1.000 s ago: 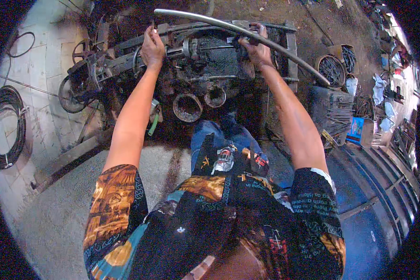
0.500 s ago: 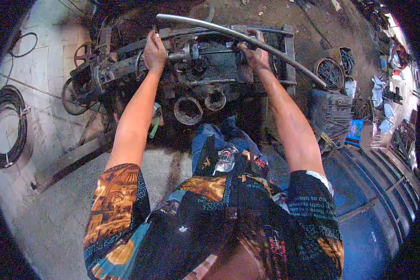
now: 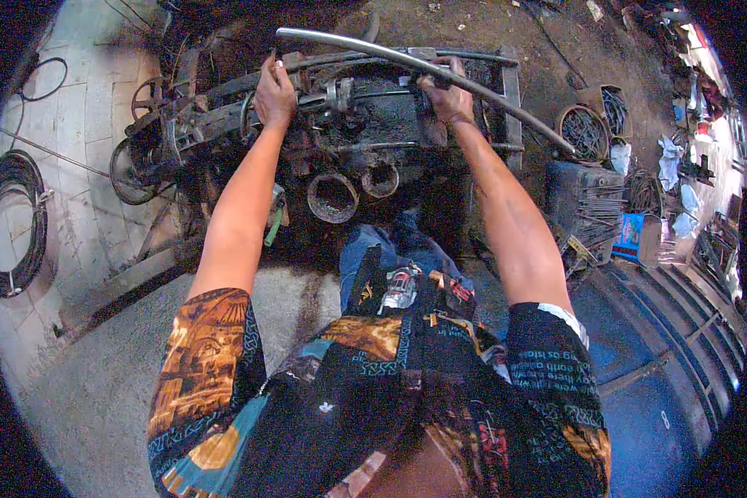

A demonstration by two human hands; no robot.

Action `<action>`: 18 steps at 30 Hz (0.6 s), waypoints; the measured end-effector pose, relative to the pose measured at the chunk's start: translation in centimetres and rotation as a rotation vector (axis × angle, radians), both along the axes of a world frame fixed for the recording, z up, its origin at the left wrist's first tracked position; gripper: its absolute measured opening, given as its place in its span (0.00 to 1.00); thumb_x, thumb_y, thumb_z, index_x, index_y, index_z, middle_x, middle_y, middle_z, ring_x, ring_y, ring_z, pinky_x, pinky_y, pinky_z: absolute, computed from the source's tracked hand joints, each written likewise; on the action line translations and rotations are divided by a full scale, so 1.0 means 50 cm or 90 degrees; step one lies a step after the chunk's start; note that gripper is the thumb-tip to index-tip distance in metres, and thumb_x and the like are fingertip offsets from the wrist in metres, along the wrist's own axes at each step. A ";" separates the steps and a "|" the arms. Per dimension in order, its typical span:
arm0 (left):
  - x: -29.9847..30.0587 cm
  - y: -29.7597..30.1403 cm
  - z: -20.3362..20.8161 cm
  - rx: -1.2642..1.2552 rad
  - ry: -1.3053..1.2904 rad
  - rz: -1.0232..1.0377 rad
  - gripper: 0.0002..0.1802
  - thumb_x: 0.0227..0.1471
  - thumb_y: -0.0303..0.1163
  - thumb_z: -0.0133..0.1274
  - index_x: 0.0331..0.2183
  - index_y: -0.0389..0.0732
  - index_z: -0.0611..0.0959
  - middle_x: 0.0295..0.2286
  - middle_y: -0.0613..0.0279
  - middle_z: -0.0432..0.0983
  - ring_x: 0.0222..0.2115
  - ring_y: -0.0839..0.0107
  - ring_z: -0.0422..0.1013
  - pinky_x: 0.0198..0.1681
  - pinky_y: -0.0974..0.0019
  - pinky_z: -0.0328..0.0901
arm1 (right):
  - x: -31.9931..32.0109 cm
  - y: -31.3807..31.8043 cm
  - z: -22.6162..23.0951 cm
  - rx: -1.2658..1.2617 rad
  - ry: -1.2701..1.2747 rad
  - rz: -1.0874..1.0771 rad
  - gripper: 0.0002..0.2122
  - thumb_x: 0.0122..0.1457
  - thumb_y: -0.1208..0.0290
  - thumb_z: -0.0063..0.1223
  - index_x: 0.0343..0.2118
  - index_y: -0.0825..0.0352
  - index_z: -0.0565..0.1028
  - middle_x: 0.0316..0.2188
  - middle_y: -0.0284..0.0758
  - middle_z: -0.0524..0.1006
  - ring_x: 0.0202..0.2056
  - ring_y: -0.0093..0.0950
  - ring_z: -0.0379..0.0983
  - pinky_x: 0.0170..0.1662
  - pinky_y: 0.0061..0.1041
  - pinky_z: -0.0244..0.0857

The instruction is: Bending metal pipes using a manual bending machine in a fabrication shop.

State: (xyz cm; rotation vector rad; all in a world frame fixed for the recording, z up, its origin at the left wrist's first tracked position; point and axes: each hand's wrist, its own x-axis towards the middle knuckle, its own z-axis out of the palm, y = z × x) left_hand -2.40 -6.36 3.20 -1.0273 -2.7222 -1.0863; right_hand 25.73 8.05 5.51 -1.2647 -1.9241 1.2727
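Observation:
Both my hands are at a dark, greasy metal machine (image 3: 390, 124) with a horizontal shaft. My left hand (image 3: 275, 95) is closed at its left part, thumb upward; whatever its fingers hold is hidden. A metal collar (image 3: 338, 95) sits on the shaft between my hands. My right hand (image 3: 450, 101) is closed at a dark block on the machine's right part, and the gripped part cannot be made out. Above the hands, a long, slightly curved-looking metal pipe (image 3: 365, 46) slants from upper left down to the right, passing over the right fingers.
Two round openings, a larger ring (image 3: 334, 197) and a smaller one (image 3: 381, 179), face me below the machine. A coil of black cable (image 3: 35, 236) lies at left. At right stand a basket of metal pieces (image 3: 583, 131), a pile of rods (image 3: 599, 203) and a blue box (image 3: 630, 236).
The whole view has shifted slightly. My right hand has moved a little left; my left hand stays at the same part of the machine.

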 end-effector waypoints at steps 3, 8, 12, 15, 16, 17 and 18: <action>-0.002 0.000 -0.001 0.016 0.001 -0.014 0.23 0.57 0.45 0.39 0.47 0.40 0.74 0.39 0.49 0.75 0.41 0.53 0.71 0.43 0.57 0.65 | -0.001 -0.001 0.001 0.007 -0.023 -0.004 0.22 0.44 0.64 0.64 0.40 0.62 0.66 0.37 0.39 0.73 0.41 0.36 0.71 0.43 0.33 0.65; 0.008 0.002 0.010 -0.019 -0.022 -0.006 0.23 0.58 0.43 0.39 0.47 0.37 0.73 0.41 0.48 0.74 0.43 0.53 0.71 0.45 0.58 0.64 | 0.003 0.000 0.003 0.016 0.002 0.001 0.21 0.42 0.64 0.62 0.40 0.63 0.69 0.38 0.40 0.73 0.43 0.34 0.70 0.47 0.31 0.62; -0.013 0.000 -0.015 -0.013 0.001 -0.012 0.24 0.57 0.46 0.39 0.48 0.41 0.73 0.41 0.49 0.74 0.43 0.53 0.70 0.45 0.57 0.64 | -0.002 0.001 -0.011 0.050 -0.021 -0.015 0.21 0.42 0.63 0.62 0.40 0.64 0.68 0.38 0.41 0.73 0.43 0.36 0.70 0.47 0.32 0.62; -0.018 -0.003 -0.023 -0.028 -0.002 0.001 0.25 0.57 0.48 0.38 0.48 0.43 0.73 0.41 0.50 0.74 0.43 0.53 0.70 0.45 0.56 0.63 | -0.003 -0.003 -0.008 0.056 0.018 -0.009 0.22 0.42 0.62 0.61 0.40 0.64 0.68 0.39 0.41 0.72 0.43 0.37 0.69 0.47 0.32 0.62; -0.019 -0.004 -0.024 -0.032 -0.002 0.004 0.25 0.57 0.49 0.38 0.49 0.44 0.73 0.41 0.51 0.75 0.43 0.53 0.70 0.45 0.55 0.63 | -0.004 -0.006 -0.005 0.034 0.004 -0.015 0.22 0.42 0.62 0.61 0.40 0.64 0.68 0.39 0.42 0.72 0.43 0.37 0.69 0.47 0.33 0.62; -0.015 -0.002 -0.018 -0.032 -0.002 0.002 0.25 0.57 0.49 0.38 0.49 0.44 0.73 0.41 0.51 0.75 0.43 0.53 0.70 0.45 0.55 0.63 | -0.004 -0.007 -0.001 0.013 -0.011 -0.023 0.22 0.42 0.62 0.61 0.40 0.64 0.68 0.39 0.42 0.72 0.43 0.38 0.69 0.47 0.33 0.62; -0.010 0.000 -0.013 -0.044 -0.015 0.010 0.25 0.56 0.50 0.38 0.49 0.44 0.73 0.41 0.51 0.75 0.42 0.52 0.70 0.45 0.55 0.63 | -0.003 -0.009 0.002 0.014 -0.011 -0.024 0.22 0.42 0.62 0.61 0.40 0.64 0.68 0.39 0.42 0.72 0.43 0.38 0.69 0.47 0.33 0.62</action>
